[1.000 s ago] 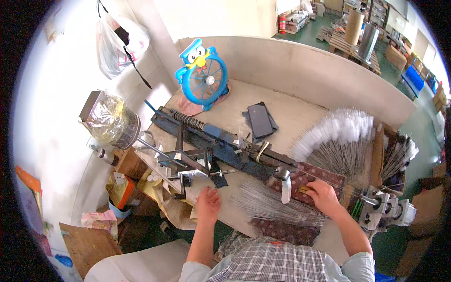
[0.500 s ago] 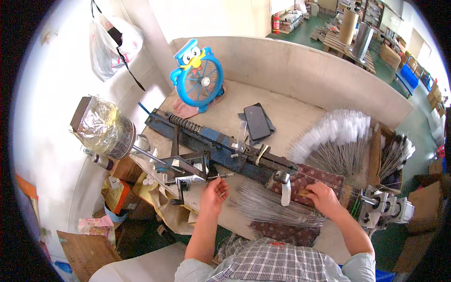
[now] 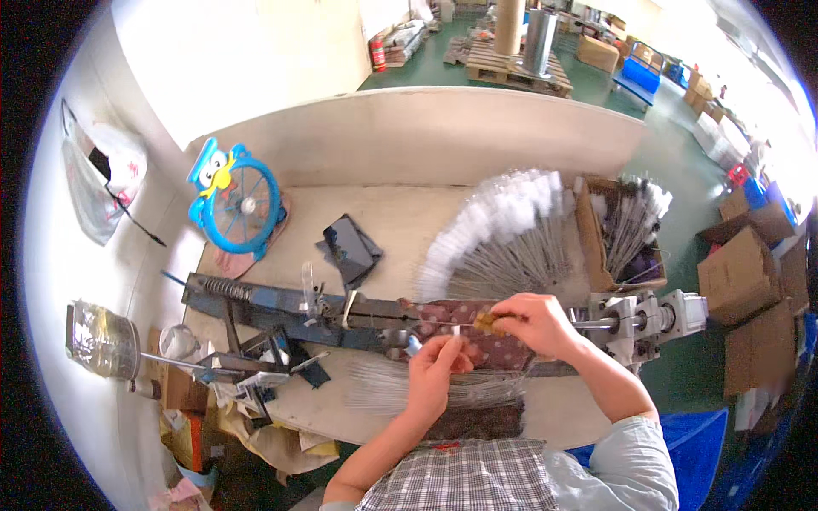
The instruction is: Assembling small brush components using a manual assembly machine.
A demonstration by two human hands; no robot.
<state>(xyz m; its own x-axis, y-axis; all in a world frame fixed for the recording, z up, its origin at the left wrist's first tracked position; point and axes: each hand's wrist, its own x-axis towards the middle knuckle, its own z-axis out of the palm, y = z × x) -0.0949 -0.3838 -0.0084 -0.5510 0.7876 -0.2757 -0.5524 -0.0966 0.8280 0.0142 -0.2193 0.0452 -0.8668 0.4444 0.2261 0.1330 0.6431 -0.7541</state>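
Observation:
My left hand (image 3: 436,370) is closed in a pinch, with a small white piece (image 3: 456,330) showing above its fingertips. To its right, my right hand (image 3: 538,325) pinches a small yellow-brown piece (image 3: 486,322). A thin wire runs between the machine and the yellow-brown piece, over a dark red dotted cloth (image 3: 503,351). Beside my left hand is the pale lever handle (image 3: 414,345) of a long blue-and-black bench machine (image 3: 285,321). Below my hands lies a bundle of thin metal wires (image 3: 383,387), partly covered by my left arm.
White-tufted wire brushes (image 3: 503,230) fan out at the back, next to a cardboard box (image 3: 594,238) of dark-tufted ones. A metal clamp unit (image 3: 635,319) stands right. A blue cartoon fan (image 3: 241,204) and black phone (image 3: 348,247) lie behind the machine. A film-wrapped container (image 3: 102,341) is left.
The view has swung right. My left hand has moved from the crank mechanism at left to beside my right hand. My right hand still pinches the yellow-brown piece.

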